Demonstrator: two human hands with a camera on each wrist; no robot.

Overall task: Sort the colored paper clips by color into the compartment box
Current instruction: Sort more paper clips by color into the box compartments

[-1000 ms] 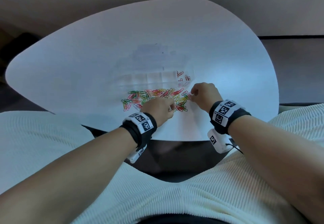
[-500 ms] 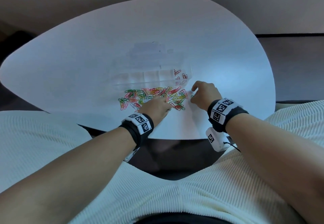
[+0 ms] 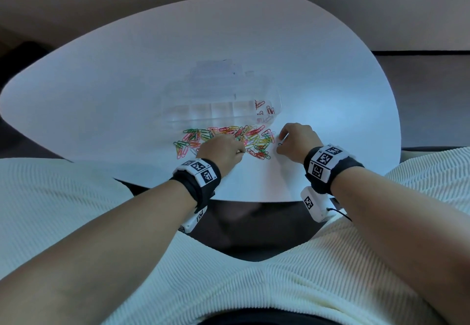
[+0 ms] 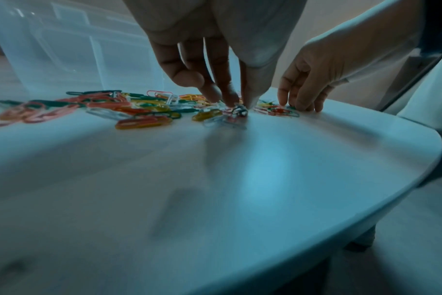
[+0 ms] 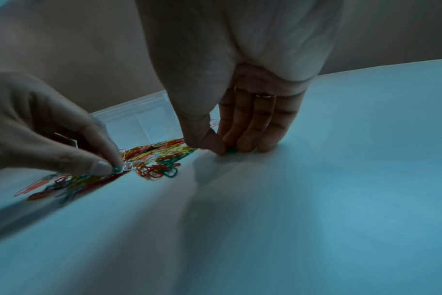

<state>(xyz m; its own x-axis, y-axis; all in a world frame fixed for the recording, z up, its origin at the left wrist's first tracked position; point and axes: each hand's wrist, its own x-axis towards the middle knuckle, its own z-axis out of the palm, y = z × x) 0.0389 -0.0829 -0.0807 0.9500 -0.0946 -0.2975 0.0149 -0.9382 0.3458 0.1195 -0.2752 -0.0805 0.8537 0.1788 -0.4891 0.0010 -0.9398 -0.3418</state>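
Note:
A pile of colored paper clips (image 3: 223,140) lies on the white table (image 3: 330,83), just in front of the clear compartment box (image 3: 203,111). A few red clips (image 3: 264,109) sit in the box's rightmost compartment. My left hand (image 3: 240,150) is on the pile's near side; its thumb and fingertips (image 4: 230,99) pinch a green clip (image 4: 239,110) there. My right hand (image 3: 279,143) is at the pile's right edge. Its thumb and forefinger pinch another green clip (image 5: 230,150) against the table.
The table's near edge (image 3: 254,200) runs just behind both wrists, with my lap in a cream ribbed garment below it. The box's other compartments look clear of clips. Bare tabletop stretches left, right and beyond the box.
My right hand's fingers have dropped from near the box's front edge onto a clip at the pile's right edge. The left hand has shifted slightly over the pile.

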